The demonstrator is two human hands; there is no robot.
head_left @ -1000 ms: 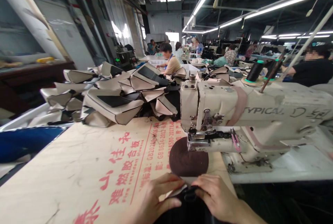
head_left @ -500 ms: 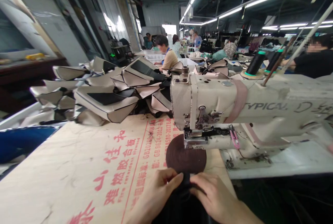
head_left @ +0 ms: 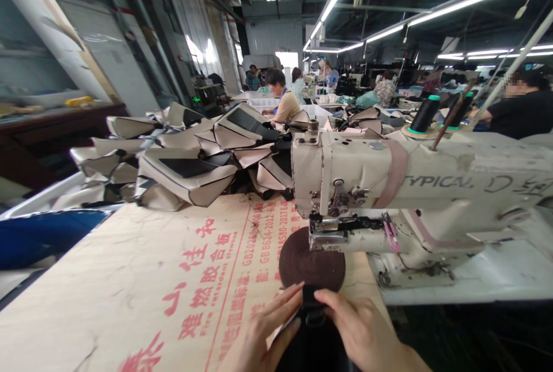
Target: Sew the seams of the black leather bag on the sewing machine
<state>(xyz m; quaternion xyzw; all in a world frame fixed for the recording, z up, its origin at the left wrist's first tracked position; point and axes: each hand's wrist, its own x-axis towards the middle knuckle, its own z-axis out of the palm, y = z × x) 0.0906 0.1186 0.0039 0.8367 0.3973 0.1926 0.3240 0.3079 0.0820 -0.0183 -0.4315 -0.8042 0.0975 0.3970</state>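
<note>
A black strap [head_left: 309,296] with a buckle-like loop [head_left: 314,318] stands up at the bottom centre, joined to a dark fabric piece [head_left: 317,346] below it. My right hand [head_left: 360,326] pinches the strap's right edge between thumb and fingers. On the other side, my left hand [head_left: 270,326] has its fingers fairly straight along the left edge, with the dark fabric between them and the thumb. Just beyond my fingertips lies a flat roll of dark brown tape [head_left: 309,259], partly under the arm of the sewing machine [head_left: 354,170].
A plywood board [head_left: 173,268] with red print forms the work surface. Beige and black sewn pieces [head_left: 185,170] are heaped behind it. Pink-handled thread snips [head_left: 391,234] rest on the machine, near black thread spools [head_left: 425,114]. Several people sit further back.
My left fingers have straightened and shifted along the strap's left side. More of the strap and its loop now shows between my hands. The view has shifted slightly.
</note>
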